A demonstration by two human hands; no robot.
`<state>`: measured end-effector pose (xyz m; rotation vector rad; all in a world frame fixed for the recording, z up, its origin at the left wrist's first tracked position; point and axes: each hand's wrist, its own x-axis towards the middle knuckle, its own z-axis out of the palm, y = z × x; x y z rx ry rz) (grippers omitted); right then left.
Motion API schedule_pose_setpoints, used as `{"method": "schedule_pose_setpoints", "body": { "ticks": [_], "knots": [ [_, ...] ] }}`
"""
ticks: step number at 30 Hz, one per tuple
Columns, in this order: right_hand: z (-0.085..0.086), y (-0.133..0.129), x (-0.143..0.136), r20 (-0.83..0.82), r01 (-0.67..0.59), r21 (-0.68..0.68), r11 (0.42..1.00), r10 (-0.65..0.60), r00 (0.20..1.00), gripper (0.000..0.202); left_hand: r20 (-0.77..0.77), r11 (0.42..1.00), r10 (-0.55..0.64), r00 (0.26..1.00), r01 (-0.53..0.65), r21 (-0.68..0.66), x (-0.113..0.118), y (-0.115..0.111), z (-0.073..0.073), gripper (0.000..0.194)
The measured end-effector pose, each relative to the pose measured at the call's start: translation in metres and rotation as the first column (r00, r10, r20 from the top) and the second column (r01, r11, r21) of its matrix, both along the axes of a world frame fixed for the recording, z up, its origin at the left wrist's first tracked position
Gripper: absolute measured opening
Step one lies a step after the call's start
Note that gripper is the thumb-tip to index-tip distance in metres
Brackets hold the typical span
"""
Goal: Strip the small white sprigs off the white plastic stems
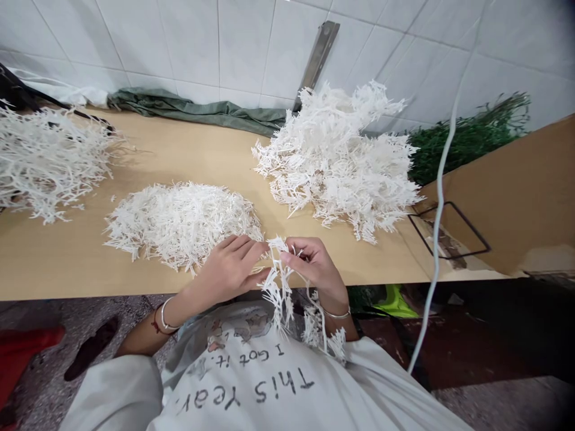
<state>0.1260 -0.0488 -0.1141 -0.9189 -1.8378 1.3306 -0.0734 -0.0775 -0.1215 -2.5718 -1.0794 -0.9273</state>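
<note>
Fingers of right hand shut on sprig

Can pass over the bare tabletop behind the low white pile and through the narrow gap to its right, short of the taller white heap. Meets the sprawling white heap left of that pile, the rumpled green cloth behind it, the left hand at its front right and, farther right, the hanging white cable.
</note>
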Motion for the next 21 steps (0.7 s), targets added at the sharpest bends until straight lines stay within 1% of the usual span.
{"method": "schedule_pose_setpoints", "body": {
  "ticks": [3,5,7,9,10,11,13,14,16,17,18,19,21],
  "knots": [
    [0.001,0.001,-0.002,-0.03,-0.018,-0.01,1.0,0.018,0.999,0.044,-0.094,0.991,0.071,0.993,-0.059,0.122,0.002,0.0,-0.003,0.014],
    [-0.002,0.001,-0.005,-0.06,0.007,-0.03,1.0,-0.009,0.998,0.044,-0.185,0.984,0.094,0.978,-0.063,0.167,0.002,-0.001,-0.004,0.015],
    [-0.008,-0.001,-0.01,-0.109,0.071,-0.074,0.995,-0.078,0.991,0.043,-0.229,0.983,0.076,0.971,-0.035,0.181,0.002,-0.001,-0.005,0.017],
    [-0.013,-0.002,-0.013,-0.18,0.175,-0.128,0.976,-0.197,0.964,0.042,-0.201,0.981,0.032,0.979,0.008,0.193,0.002,-0.003,-0.005,0.018],
    [-0.014,-0.002,-0.013,-0.228,0.259,-0.135,0.956,-0.285,0.931,0.041,-0.17,0.979,0.013,0.985,0.022,0.201,0.001,-0.004,-0.004,0.018],
    [-0.013,-0.002,-0.011,-0.285,0.357,-0.125,0.926,-0.379,0.881,0.04,-0.14,0.978,-0.006,0.99,0.035,0.207,0.001,-0.006,-0.004,0.019],
    [-0.005,0.003,0.004,-0.41,0.548,-0.078,0.833,-0.528,0.743,0.039,-0.076,0.977,-0.03,0.997,0.046,0.211,-0.002,-0.011,-0.004,0.021],
    [0.002,0.006,0.016,-0.468,0.617,-0.054,0.785,-0.566,0.679,0.039,-0.047,0.977,-0.036,0.998,0.046,0.21,-0.005,-0.013,-0.004,0.022],
    [0.016,0.013,0.044,-0.544,0.675,-0.029,0.737,-0.578,0.608,0.046,-0.006,0.981,-0.021,1.0,0.022,0.194,-0.012,-0.017,-0.005,0.022],
    [0.023,0.016,0.057,-0.597,0.705,-0.012,0.709,-0.57,0.564,0.05,-0.002,0.985,0.016,1.0,-0.015,0.17,-0.017,-0.018,-0.005,0.02],
    [0.028,0.019,0.068,-0.648,0.718,0.007,0.696,-0.544,0.533,0.049,-0.003,0.988,0.056,0.998,-0.055,0.144,-0.022,-0.018,-0.004,0.017],
    [0.032,0.02,0.076,-0.671,0.727,0.014,0.686,-0.533,0.516,0.048,0.007,0.99,0.084,0.996,-0.084,0.118,-0.028,-0.017,-0.003,0.016],
    [0.035,0.022,0.082,-0.679,0.721,0.01,0.693,-0.524,0.513,0.045,0.112,0.994,0.087,0.99,-0.095,0.06,-0.039,-0.011,0.0,0.02]
  ]
}}
